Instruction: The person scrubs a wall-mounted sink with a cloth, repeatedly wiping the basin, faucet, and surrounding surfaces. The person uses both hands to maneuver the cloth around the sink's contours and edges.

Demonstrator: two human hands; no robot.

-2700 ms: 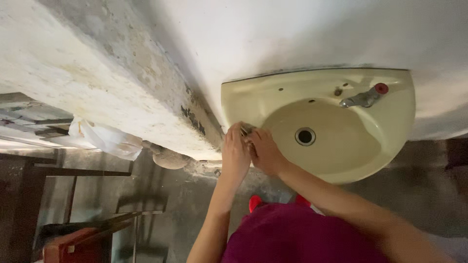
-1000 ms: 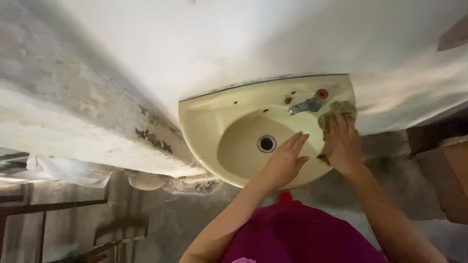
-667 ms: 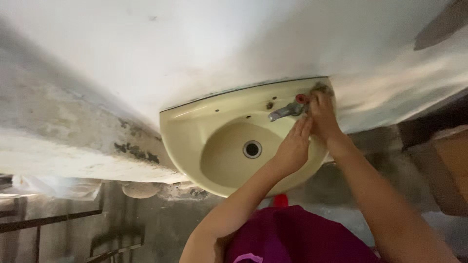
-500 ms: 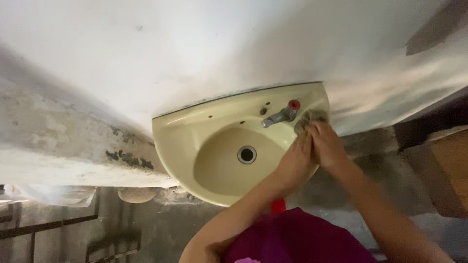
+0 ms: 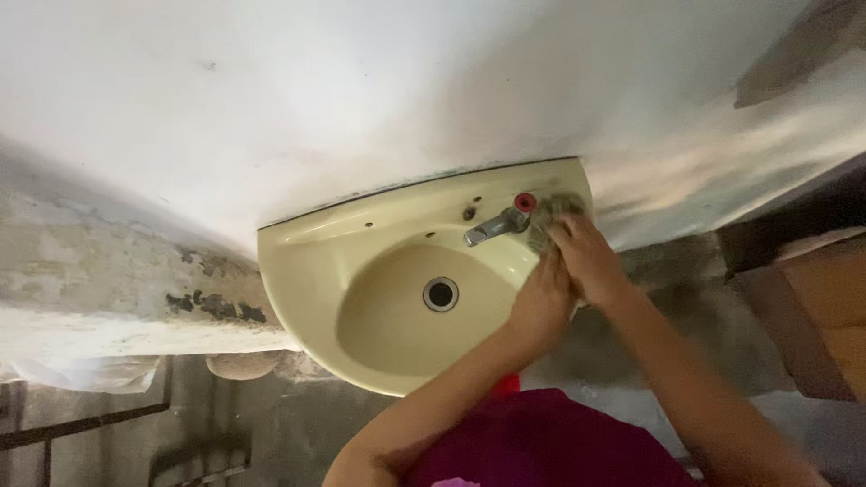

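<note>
A greyish scrubbing pad (image 5: 548, 219) is gripped in the closed right hand (image 5: 588, 260) and pressed onto the cream washbasin (image 5: 307, 271) rim beside the red-capped tap (image 5: 499, 222) — steadied by the left hand (image 5: 541, 302), fingers flat and holding nothing.

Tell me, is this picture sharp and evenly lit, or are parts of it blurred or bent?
Head view: the right hand and its greyish cloth are smeared by motion, and the left hand is soft too; the tap and drain read fairly clearly. The white wall is brightly lit, the floor below the sink dim. The wide lens bends the wall edges.
</note>
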